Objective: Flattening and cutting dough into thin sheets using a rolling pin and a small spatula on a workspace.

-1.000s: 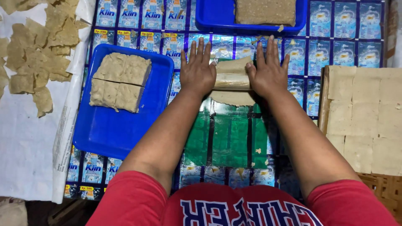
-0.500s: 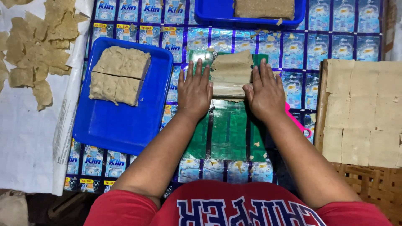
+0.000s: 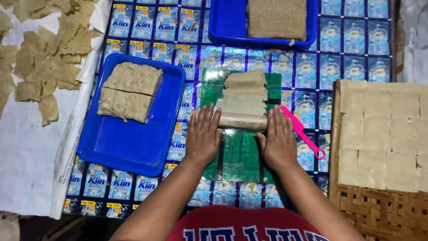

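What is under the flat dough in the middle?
The flat dough lies on a green plastic sheet. A rolling pin under both hands covers its near edge. What lies beneath the sheet is hidden.

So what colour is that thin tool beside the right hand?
Pink tool, lying beside the right hand; head view.

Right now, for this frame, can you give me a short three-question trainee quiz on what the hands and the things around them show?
1. True or false: both hands rest flat on the roller.
2. What lies in the blue tray beside the left hand? A) a cut dough block B) square sheets C) a pink scraper
3. Which coloured tool lies just to the right of the right hand?

Key:
1. True; it lies across the near end of the flattened dough strip.
2. A, the dough block.
3. The pink scraper, between that hand and the woven tray of square sheets.
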